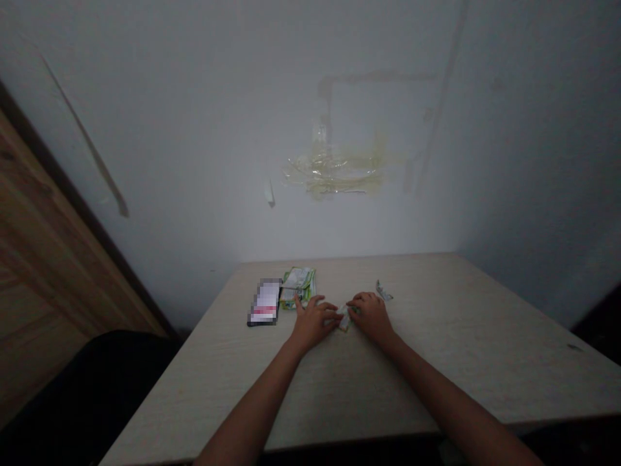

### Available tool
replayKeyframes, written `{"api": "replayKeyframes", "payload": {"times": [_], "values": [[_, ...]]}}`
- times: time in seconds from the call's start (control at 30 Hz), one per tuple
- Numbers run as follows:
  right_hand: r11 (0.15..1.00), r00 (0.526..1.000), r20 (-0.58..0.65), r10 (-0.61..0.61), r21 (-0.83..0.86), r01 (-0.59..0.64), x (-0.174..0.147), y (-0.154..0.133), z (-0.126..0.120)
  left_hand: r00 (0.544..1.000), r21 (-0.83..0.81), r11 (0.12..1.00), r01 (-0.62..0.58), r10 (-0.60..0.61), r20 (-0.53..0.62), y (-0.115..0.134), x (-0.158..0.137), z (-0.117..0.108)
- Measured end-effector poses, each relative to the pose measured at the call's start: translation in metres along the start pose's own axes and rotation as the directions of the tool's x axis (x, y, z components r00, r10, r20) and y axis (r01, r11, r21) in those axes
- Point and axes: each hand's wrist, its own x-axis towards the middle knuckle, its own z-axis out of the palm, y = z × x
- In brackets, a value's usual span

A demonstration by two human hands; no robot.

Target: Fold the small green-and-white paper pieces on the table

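A small, crumpled white-and-green packet (344, 318) lies on the table between my two hands. From the left, my left hand (314, 321) reaches it with fingertips touching its edge; the thumb and fingers are spread apart. Bent fingers of my right hand (371, 316) close over the packet's right side and cover part of it. Just beyond my left hand sits a pile of green-and-white packets (298, 279). Past the right hand's knuckles is a narrow torn strip (383, 290), apparently of similar wrapping.
A phone (264, 303) with its screen lit lies left of the pile. The pale wooden table (436, 349) meets a wall (204, 129) with tape remnants (334, 171). A small dark scrap (575, 347) lies near the right edge. Dark fabric (92, 388) is at lower left.
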Motion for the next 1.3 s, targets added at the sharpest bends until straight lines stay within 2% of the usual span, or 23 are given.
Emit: {"api": "replayKeyframes", "payload": {"times": [0.33,0.53,0.7,0.83,1.3], "values": [[0.999,0.999,0.047,0.014,0.036,-0.016,-0.002,0.004,0.002,0.999,0.003,1.0,0.03,-0.03,0.031,-0.004,0.0,0.002],[0.999,1.0,0.028,-0.011,0.039,0.01,-0.006,0.004,0.005,0.999,0.027,0.999,0.029,-0.03,0.039,-0.004,0.0,0.002],[0.999,0.999,-0.024,-0.028,0.032,0.028,-0.006,0.006,0.01,1.0,0.065,0.998,0.009,-0.008,-0.012,-0.001,-0.001,0.001],[0.999,0.999,-0.008,-0.046,0.027,0.046,-0.002,0.007,0.01,0.999,0.082,0.996,0.019,-0.016,-0.044,0.002,-0.001,0.0],[0.999,0.999,0.043,-0.03,0.039,0.028,-0.005,0.004,0.003,0.999,0.07,0.997,0.046,-0.044,-0.027,0.003,0.0,0.0]]}}
